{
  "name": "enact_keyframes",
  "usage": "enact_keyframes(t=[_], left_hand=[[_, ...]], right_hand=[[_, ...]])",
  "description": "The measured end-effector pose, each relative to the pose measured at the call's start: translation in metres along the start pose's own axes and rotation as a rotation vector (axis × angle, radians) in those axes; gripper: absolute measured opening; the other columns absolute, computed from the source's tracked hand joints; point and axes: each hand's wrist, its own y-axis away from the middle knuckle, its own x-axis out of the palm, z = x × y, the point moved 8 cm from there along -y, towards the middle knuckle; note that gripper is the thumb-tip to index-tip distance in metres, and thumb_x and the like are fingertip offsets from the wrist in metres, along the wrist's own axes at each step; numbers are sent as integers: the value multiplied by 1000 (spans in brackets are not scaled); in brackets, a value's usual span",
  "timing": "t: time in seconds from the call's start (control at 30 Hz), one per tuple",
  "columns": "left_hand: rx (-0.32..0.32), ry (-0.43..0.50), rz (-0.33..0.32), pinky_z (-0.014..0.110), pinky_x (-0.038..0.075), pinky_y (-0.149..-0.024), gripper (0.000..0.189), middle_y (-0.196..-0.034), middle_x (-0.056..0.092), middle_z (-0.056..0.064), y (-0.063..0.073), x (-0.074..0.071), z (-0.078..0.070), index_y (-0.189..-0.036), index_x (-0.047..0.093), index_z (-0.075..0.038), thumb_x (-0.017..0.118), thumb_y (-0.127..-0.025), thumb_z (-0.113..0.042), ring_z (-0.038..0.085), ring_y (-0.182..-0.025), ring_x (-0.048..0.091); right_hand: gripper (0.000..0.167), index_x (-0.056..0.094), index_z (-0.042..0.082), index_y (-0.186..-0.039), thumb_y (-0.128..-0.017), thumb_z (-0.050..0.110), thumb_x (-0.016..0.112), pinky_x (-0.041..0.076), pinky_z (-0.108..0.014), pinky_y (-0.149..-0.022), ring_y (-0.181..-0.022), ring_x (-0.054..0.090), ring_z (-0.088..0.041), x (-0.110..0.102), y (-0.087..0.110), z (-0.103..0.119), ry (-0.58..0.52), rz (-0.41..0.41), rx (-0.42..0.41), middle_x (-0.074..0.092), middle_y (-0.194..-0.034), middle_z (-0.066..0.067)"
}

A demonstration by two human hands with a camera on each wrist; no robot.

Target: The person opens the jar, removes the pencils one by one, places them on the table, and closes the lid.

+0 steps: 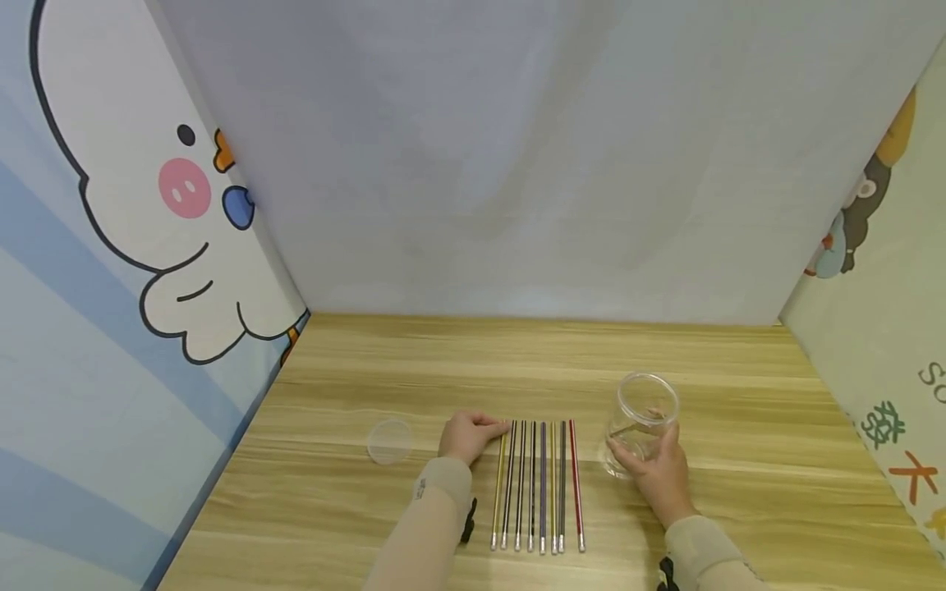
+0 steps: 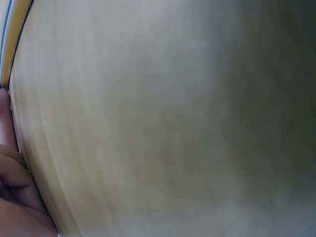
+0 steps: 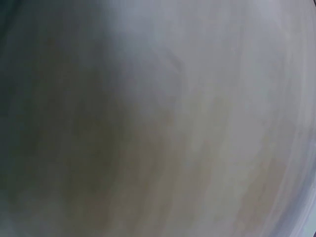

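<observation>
A row of several pencils (image 1: 543,484) lies on the wooden table, their silver eraser ends toward me. My left hand (image 1: 466,437) is at the far end of the leftmost one, a yellow pencil (image 1: 498,492), pinching its tip between thumb and finger. The left wrist view catches a part of that yellow pencil (image 2: 14,37) close by the fingertips (image 2: 5,113). To the right of the row, my right hand (image 1: 660,476) grips a clear, open-topped jar (image 1: 628,419) by its lower side, thumb on the left. A blurred, curved surface fills the right wrist view.
A round translucent lid (image 1: 389,441) lies flat on the table (image 1: 414,361), left of my left hand. A plain pale backdrop (image 1: 517,164) stands along the far edge, with printed cartoon panels on the left and right sides.
</observation>
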Motion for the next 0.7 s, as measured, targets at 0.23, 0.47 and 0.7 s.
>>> enact_keyframes(t=[0.23, 0.47, 0.7], left_hand=[[5, 20, 13, 48, 49, -95, 29, -103, 74, 2, 1, -1, -1, -91, 77, -19, 79, -81, -46, 25, -103, 65], [-9, 67, 47, 47, 48, -94, 26, -103, 73, 2, -1, -1, 0, -90, 77, -17, 80, -81, -41, 23, -99, 63], [-10, 101, 78, 41, 48, -86, 26, -102, 72, 2, -1, 0, 1, -92, 77, -16, 79, -83, -40, 19, -93, 60]], right_hand=[[86, 28, -1, -143, -79, 16, 82, 42, -62, -99, -116, 55, -49, 0, 0, -1, -9, -1, 3, 56, -128, -31], [86, 28, -1, -144, -79, 17, 82, 42, -62, -100, -117, 55, -49, 0, -1, -1, -7, 4, 10, 55, -128, -31], [89, 24, -1, -147, -81, 20, 81, 40, -66, -102, -121, 52, -51, 1, -1, -3, -2, 29, 26, 53, -131, -30]])
